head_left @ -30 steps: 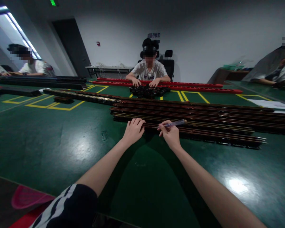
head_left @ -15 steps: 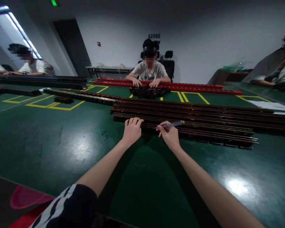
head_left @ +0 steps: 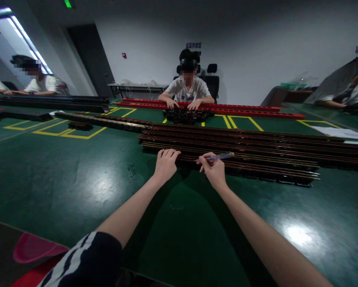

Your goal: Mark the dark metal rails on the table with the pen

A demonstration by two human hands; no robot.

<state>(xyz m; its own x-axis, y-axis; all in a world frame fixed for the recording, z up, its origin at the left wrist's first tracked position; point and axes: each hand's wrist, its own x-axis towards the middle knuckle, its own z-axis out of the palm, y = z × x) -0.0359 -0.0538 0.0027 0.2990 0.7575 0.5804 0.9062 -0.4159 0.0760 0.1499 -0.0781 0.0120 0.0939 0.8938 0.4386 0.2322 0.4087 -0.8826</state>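
Note:
A stack of long dark brown rails (head_left: 250, 153) lies across the green table (head_left: 77, 179) in front of me. My left hand (head_left: 166, 164) rests with fingers curled over the near rail at its left end. My right hand (head_left: 214, 169) is closed on a translucent blue pen (head_left: 219, 156), held sideways with its tip pointing left over the same rail. The two hands are about a hand's width apart.
A person sits opposite with both hands on a pile of small black parts (head_left: 186, 114), long red rails (head_left: 214, 108) before them. More dark rails (head_left: 77, 117) lie at left. Other people sit at far left and right. White paper (head_left: 337, 131) lies at right.
The nearest rails' right ends have slid leftward by a small amount. Both hands stay almost where they were, pen still held.

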